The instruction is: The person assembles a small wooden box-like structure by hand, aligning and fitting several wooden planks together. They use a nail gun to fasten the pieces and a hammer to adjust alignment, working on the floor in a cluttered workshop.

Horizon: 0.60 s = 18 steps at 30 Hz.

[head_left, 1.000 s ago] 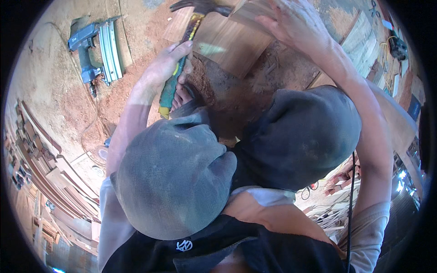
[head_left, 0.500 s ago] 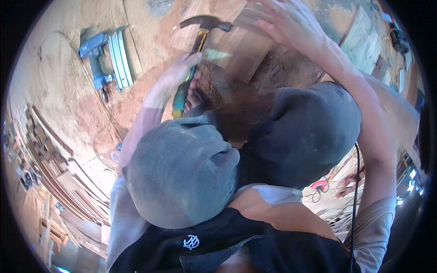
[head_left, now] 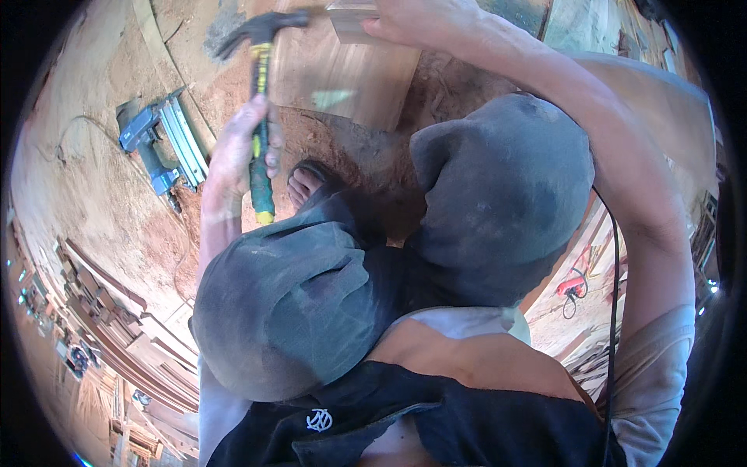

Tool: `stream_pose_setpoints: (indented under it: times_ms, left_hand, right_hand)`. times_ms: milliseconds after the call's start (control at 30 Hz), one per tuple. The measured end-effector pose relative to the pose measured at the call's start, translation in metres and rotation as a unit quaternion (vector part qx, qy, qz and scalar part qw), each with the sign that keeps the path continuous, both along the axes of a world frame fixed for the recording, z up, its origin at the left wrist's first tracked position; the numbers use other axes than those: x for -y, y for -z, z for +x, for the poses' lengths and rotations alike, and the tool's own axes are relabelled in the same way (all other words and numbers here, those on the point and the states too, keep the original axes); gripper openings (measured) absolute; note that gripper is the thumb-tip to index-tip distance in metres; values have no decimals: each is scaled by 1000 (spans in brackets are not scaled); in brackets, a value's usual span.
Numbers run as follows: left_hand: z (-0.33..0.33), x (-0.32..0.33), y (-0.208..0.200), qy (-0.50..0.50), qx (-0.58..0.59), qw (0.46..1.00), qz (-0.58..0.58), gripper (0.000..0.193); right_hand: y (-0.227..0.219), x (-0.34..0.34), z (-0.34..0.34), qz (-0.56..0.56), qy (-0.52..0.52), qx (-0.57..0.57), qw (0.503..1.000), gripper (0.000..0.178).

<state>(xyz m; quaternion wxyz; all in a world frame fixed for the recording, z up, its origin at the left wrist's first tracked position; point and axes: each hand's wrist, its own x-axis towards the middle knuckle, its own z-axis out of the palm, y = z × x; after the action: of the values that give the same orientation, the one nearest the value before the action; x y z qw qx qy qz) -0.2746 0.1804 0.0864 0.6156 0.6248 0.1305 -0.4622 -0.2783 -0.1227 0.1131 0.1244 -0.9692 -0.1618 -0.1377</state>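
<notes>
My left hand is closed round the handle of a claw hammer, head pointing away from me, held left of the wooden board. At the top edge, my right hand reaches across and grips a short wooden block, the thumb against its side. Most of that hand's fingers are cut off by the picture's edge. Beneath the block lies a flat wooden board on the dusty floor, with a pale patch of light on it.
A blue nail gun lies on the floor to the left, its hose trailing. Wood strips are piled at the lower left. My sandalled foot stands near the board. A red tool with a cord lies behind my right knee. A large panel is at the right.
The hammer has moved left in my left hand, away from over the board. My right hand has shifted left onto the wooden block. The whole view has shifted slightly.
</notes>
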Motion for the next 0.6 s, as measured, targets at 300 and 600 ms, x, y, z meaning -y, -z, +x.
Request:
stream_pose_setpoints:
  times_ms: [300, 600]
  left_hand:
    - [-4, 1, 9, -26, -19, 999, 21, 33]
    - [-11, -5, 30, 53, -4, 998, 32, 32]
  right_hand:
    - [5, 1, 6, 22, -30, 16, 999, 74]
    - [18, 9, 8, -27, -21, -25, 999, 76]
